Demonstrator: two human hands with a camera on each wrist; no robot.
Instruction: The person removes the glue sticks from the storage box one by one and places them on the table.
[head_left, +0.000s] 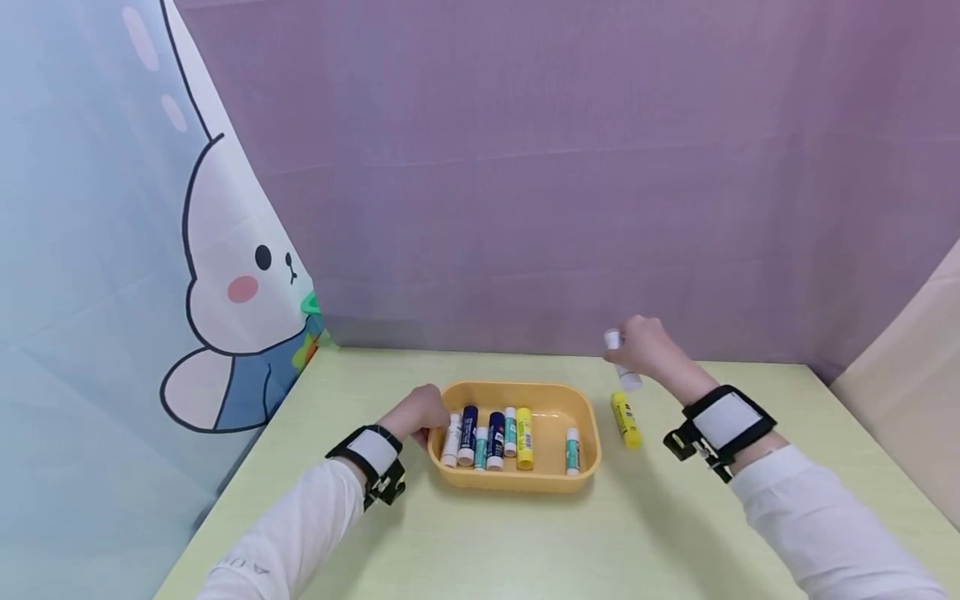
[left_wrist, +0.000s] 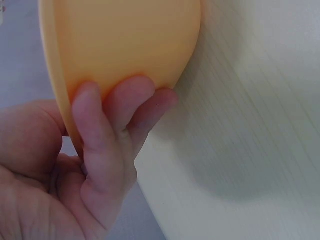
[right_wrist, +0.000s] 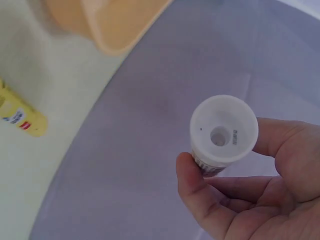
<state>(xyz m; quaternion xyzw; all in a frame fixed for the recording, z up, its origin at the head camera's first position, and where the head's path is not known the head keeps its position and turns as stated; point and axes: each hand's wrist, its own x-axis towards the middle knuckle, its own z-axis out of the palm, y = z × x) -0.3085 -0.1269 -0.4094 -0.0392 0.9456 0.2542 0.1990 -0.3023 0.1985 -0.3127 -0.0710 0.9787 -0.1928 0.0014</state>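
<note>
My left hand (head_left: 424, 410) grips the left rim of a yellow-orange plastic tray (head_left: 517, 482). In the left wrist view its fingers (left_wrist: 95, 117) lie along the tray's outer wall, with the thumb on the other side of the rim. Up off the table, right of the tray, my right hand (head_left: 647, 346) pinches a white glue stick (head_left: 628, 380) between thumb and fingers. The right wrist view looks at the hollow round end of this glue stick (right_wrist: 225, 112). Below it, a yellow glue stick (head_left: 626, 421) lies on the table beside the tray.
Inside the tray, several glue sticks lie grouped at the left, among them a dark blue one (head_left: 468, 435) and a yellow one (head_left: 524, 438). A small teal-and-white one (head_left: 572, 452) lies apart at the right. A purple cloth (head_left: 570, 183) hangs behind the pale table (head_left: 480, 542).
</note>
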